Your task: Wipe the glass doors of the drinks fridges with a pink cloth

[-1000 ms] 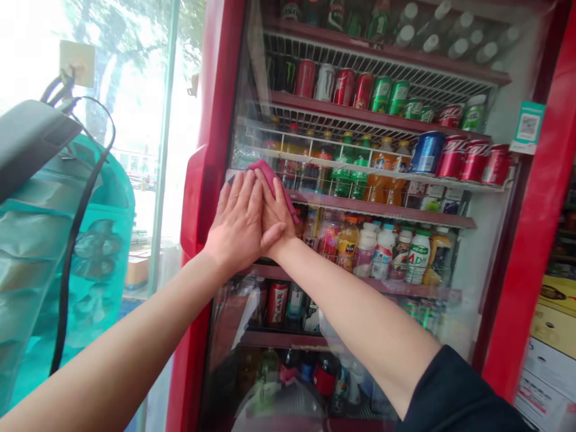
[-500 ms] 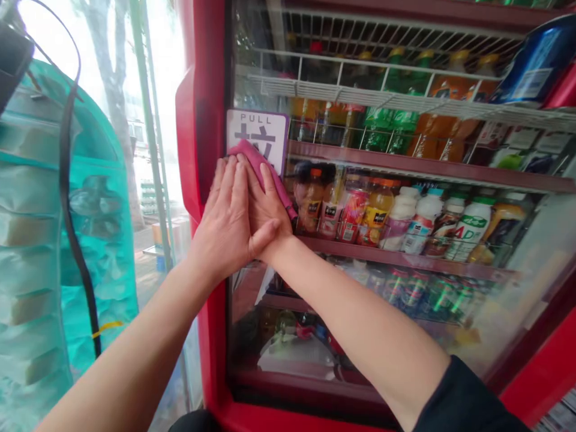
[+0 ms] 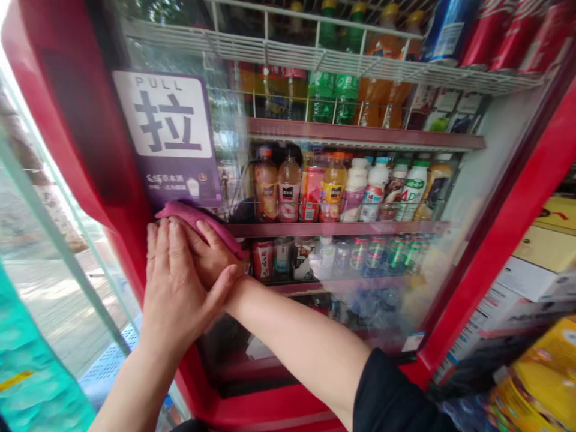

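Note:
My right hand holds a pink cloth against the glass door, its fingers stretched over the fabric. My left hand lies flat across the back of my right hand, fingers straight and thumb out, holding nothing. The cloth's upper edge sits at the lower border of a purple and white PULL sticker. Left of my hands runs the door's red frame. The rest of the cloth is hidden under my hands.
Behind the glass, several drink bottles stand on shelves, with cans below. Stacked boxes and yellow packages stand at the right. A teal covering and a blue crate are at the lower left.
My hands and the cloth have moved down the glass, from over the sticker to its lower edge, uncovering it. The view has shifted right, bringing the boxes in.

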A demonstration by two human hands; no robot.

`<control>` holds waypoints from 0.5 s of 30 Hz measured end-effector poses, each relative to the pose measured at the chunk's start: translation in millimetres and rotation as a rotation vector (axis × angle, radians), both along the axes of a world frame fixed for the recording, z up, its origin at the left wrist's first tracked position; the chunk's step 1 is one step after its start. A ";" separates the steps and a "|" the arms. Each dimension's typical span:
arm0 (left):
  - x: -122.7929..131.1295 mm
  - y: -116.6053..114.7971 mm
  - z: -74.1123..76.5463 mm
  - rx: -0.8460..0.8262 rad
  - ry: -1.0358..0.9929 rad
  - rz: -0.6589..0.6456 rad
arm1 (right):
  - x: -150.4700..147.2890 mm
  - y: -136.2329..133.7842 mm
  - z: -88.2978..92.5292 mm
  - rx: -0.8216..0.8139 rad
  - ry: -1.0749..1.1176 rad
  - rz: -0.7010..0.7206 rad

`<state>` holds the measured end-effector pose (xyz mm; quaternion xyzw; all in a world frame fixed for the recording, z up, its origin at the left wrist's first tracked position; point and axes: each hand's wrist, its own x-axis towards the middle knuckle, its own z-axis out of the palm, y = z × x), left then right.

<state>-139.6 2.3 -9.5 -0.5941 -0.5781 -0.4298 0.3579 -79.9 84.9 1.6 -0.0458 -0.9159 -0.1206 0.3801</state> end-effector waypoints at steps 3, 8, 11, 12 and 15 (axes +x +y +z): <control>7.8 -7.3 -17.9 -0.013 -0.058 -0.026 | 5.8 -3.9 -20.7 -0.011 -0.064 0.009; 21.2 -33.5 -45.9 -0.076 -0.239 -0.015 | 23.8 -26.3 -62.6 -0.084 -0.041 -0.031; 24.3 -52.8 -61.9 -0.184 -0.423 0.063 | 42.9 -48.1 -86.0 -0.317 0.040 -0.073; 23.8 -57.9 -68.7 -0.230 -0.478 0.086 | 50.5 -55.5 -94.8 -0.430 0.070 -0.080; 21.1 -66.9 -99.0 -0.383 -0.584 0.061 | 73.4 -77.0 -133.2 -0.903 0.245 -0.088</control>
